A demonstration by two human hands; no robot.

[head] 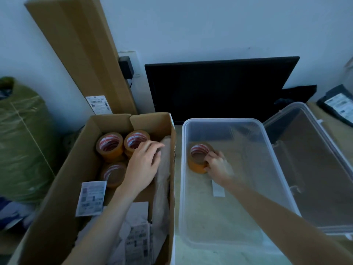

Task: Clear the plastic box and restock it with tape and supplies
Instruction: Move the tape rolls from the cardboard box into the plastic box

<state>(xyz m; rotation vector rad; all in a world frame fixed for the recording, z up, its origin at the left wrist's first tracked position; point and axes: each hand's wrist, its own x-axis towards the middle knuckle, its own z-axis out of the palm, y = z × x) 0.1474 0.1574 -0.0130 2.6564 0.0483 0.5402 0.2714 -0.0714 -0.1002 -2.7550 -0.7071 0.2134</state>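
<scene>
Reaching into two containers at once, the person works over a pale worktop (177,251). The right hand (216,165) is inside the clear rectangular plastic box (271,150), its fingers (209,156) curled over the near rim of a brown roll of packing tape with a red-and-white core label (197,156); this roll lies flat on the box floor near the far left corner. A small white label (217,188) shows on the box floor beside the forearm. The left hand (142,165) is inside the open brown cardboard carton (63,180) to the left, fingers spread and loosely bent, resting beside two upright stacks of matching tape rolls (109,146) and touching crumpled brown packing paper (162,180). A third roll (113,174) lies nearer, partly under the wrist. Printed white slips (90,197) lie on the carton's near flaps. The transparent box lid (315,169) rests to the right, and a dark flat monitor (219,87) leans against the wall behind.
</scene>
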